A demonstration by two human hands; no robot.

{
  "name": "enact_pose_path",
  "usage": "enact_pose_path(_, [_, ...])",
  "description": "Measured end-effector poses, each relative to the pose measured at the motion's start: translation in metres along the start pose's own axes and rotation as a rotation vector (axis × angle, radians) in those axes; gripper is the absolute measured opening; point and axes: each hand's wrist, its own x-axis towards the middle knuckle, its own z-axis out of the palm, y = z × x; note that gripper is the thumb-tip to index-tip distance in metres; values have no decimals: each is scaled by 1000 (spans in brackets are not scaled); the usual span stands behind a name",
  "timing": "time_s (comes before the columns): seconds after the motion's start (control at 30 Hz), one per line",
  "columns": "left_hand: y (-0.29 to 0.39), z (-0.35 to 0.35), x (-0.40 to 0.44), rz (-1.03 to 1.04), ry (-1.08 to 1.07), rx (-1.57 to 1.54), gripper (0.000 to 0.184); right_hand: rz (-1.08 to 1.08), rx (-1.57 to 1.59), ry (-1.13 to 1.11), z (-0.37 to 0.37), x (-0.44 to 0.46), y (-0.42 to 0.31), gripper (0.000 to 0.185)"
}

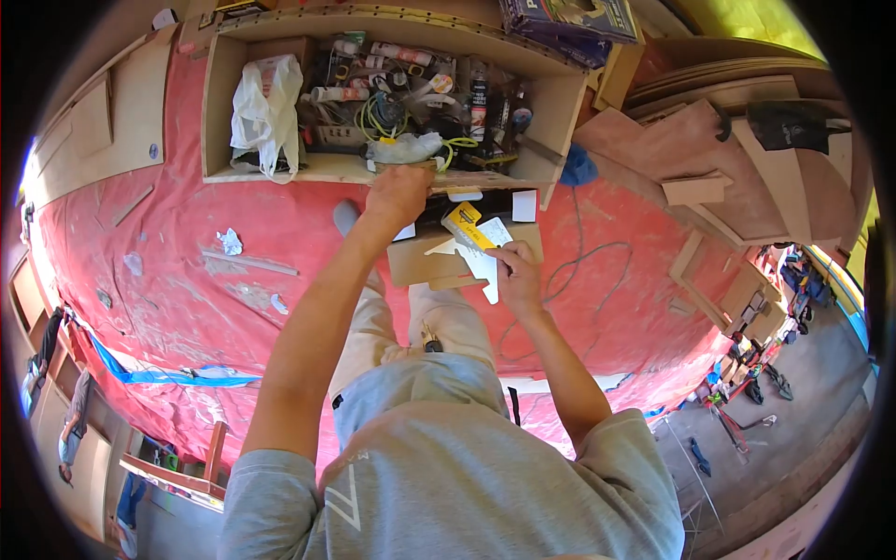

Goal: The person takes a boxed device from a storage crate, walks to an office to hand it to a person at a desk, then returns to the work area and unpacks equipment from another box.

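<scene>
My left hand (401,191) is closed at the front edge of a long wooden box (322,173). Its fingers are bent at the rim beside a clear plastic bag (408,147), and whatever they grip is hidden. In my right hand (519,273), a flat yellow packet (467,227) with dark print is pinched between thumb and fingers. Below the packet, a white paper sheet (489,266) lies over an opened cardboard carton (411,264) with a dark inside. The carton sits just in front of the wooden box, above my legs.
The wooden box holds a white plastic bag (266,112), several tubes (401,53), a black cartridge (479,101) and yellow-green cord (373,121). Red sheeting (187,280) covers the floor, with a cable (579,261) on it. Wood panels (709,168) lie right; people (73,425) are at far left.
</scene>
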Motion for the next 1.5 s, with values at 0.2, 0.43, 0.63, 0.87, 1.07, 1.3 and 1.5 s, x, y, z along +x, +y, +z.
enact_pose_path(0.2, [-1, 3, -1, 12, 14, 26, 16, -31, -34, -4, -2, 1, -4, 25])
enact_pose_path(0.43, [-4, 8, 1, -1, 4, 18, 18, -55, -29, -20, -2, -1, -2, 26])
enact_pose_path(0.63, [-7, 12, 3, 15, 24, 15, 19, -23, 1, -30, -2, -3, 0, 28])
enact_pose_path(0.87, [-2, 4, 0, -18, -74, 11, 24, -103, -12, -20, -7, 1, -10, 29])
enact_pose_path(1.07, [-1, 0, 0, -12, -12, 5, 19, -104, 52, -119, -20, 9, -20, 25])
enact_pose_path(1.3, [0, -4, 6, -59, -64, 8, 21, 110, 192, -182, -25, 12, -24, 16])
enact_pose_path(1.5, [-2, -1, 6, -41, -62, 21, 29, 368, 552, -419, -58, -5, -23, 9])
